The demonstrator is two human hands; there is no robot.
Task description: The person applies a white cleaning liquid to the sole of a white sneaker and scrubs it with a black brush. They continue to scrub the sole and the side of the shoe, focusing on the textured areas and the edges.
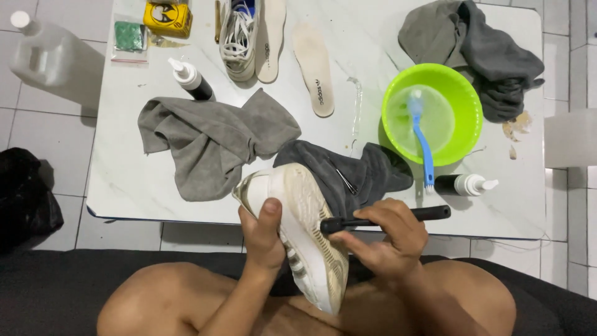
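1. Bare knees and thighs of the seated person fill the bottom of the view, with the cream-white mesh sneaker [305, 230] held above the lap, sole turned up and toe pointing away toward the table edge.
2. Beyond the sneaker, the white marble-patterned tabletop [124, 168] spans most of the view.
3. A light grey crumpled cloth [211, 140] lies left of centre on it; a dark grey cloth [348, 171] lies bunched just behind the sneaker, and another dark grey rag [479, 50] sits at the far right corner.
4. A lime-green round plastic basin [460, 112] stands right of centre, holding water and a blue-handled brush [423, 140] that leans over its near rim.
5. A translucent white plastic jug [50, 56] stands on the tiled floor at far left.
6. A second pale sneaker [239, 37] with loose laces and two removed beige insoles [314, 65] lie at the far edge.
7. The left hand [264, 239] is closed around the sneaker's side, thumb pressed along the sole's edge.
8. The right hand [385, 239] is curled around a slim black-handled brush [385, 218], whose head touches the sole.
9. Two small dark bottles with white nozzles [466, 184] lie on the table, one by the basin, one near the light cloth.
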